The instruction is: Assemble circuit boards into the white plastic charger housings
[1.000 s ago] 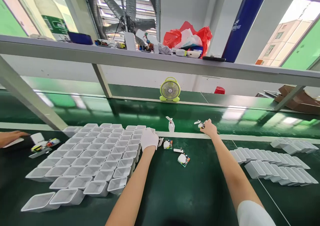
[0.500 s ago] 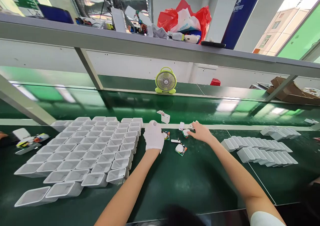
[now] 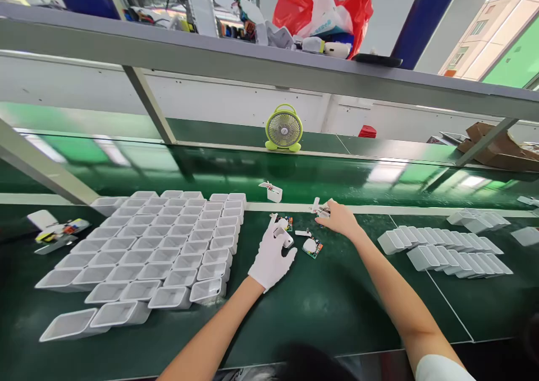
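Observation:
My left hand point(image 3: 272, 257), in a white glove, rests on the green bench with its fingers closed round a small white plastic housing point(image 3: 281, 234). Just beyond it lies a small circuit board point(image 3: 286, 222). My bare right hand point(image 3: 340, 219) reaches to the white strip at the bench's far edge and pinches a small white part with a circuit board point(image 3: 319, 209). Between the hands lie a board with a white dome point(image 3: 312, 247) and a small white piece point(image 3: 302, 233). A white housing with wires point(image 3: 272, 191) sits on the conveyor belt.
Several open white plastic housings point(image 3: 160, 246) stand in rows at the left. More white housings point(image 3: 442, 249) lie in rows at the right. A yellow-green fan point(image 3: 283, 129) stands behind the conveyor belt point(image 3: 210, 173). A cluttered shelf point(image 3: 252, 67) runs overhead. Parts point(image 3: 59, 230) lie far left.
My left hand has drawn back toward me with the white housing. My right hand pulled in from the belt to the bench's far edge. The housing on the belt drifted left.

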`<state>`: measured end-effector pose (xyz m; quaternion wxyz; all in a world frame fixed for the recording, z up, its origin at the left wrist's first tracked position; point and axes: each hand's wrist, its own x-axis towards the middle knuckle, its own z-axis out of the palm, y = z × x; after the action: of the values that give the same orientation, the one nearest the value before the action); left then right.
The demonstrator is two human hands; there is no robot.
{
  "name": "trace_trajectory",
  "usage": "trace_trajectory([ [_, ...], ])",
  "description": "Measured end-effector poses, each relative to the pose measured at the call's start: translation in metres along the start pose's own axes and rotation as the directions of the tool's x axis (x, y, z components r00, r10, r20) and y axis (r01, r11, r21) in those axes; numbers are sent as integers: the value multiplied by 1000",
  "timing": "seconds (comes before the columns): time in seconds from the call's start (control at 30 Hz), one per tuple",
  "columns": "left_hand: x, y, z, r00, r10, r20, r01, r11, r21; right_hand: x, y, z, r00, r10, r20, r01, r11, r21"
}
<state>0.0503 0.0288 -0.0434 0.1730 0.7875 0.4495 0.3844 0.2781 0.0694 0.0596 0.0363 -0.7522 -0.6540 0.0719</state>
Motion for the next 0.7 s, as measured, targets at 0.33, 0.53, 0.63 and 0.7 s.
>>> trace_trajectory([
  [0.33, -3, -2, 7, 984, -78, -158, 55, 988, -147, -111, 29, 13, 964, 101, -246, 129, 632, 764],
  [0.53, -26, 31, -24, 970, 202, -136, -239, 890, -389, -145, 6, 31, 959, -32, -281, 282, 40, 959],
  [0.63, -33, 40, -34, 944, 318, -92, -312, 763, -566, -162, -6, 28, 953, -129, -274, 279, 25, 960],
  [0.7, -35, 40, -35, 956, 293, -2, -235, 761, -605, -169, -9, 26, 956, -171, -240, 252, 51, 966],
])
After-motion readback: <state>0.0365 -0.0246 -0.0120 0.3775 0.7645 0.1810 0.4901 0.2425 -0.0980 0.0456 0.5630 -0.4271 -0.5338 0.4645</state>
